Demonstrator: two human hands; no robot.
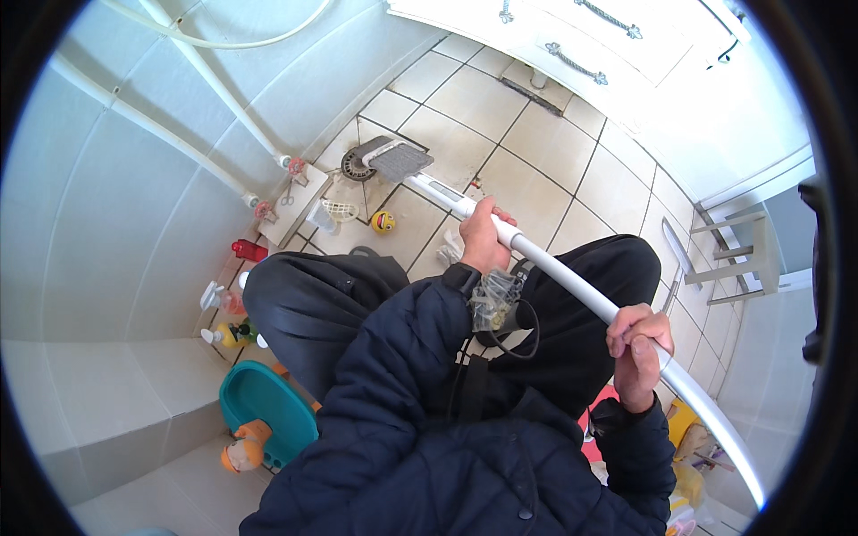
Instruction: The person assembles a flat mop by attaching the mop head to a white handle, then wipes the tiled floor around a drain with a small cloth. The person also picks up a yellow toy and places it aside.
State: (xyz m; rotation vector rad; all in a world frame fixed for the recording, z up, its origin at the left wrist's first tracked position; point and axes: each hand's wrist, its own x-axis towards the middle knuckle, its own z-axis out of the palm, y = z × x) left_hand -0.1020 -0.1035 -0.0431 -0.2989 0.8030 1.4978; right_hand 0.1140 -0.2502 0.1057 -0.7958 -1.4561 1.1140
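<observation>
A mop with a long white pole point(559, 268) slants across the view, from its grey flat pad point(399, 163) on the tiles to the lower right edge. My left hand point(485, 236) is closed round the pole below the head. Farther up the pole, my right hand point(638, 355) wraps it with curled fingers. The pad lies beside a round dark floor drain point(357, 163), partly over its edge. Crumpled clear plastic point(495, 301) with a black cable hangs at my left wrist.
A yellow ball point(382, 221) and a small white basket point(340, 211) lie near the drain. Pipes with red valves point(297, 167) run along the left wall. Spray bottles point(225, 299) and a teal tub point(259, 406) stand left. A white cabinet point(617, 45) and a stool point(746, 259) are right.
</observation>
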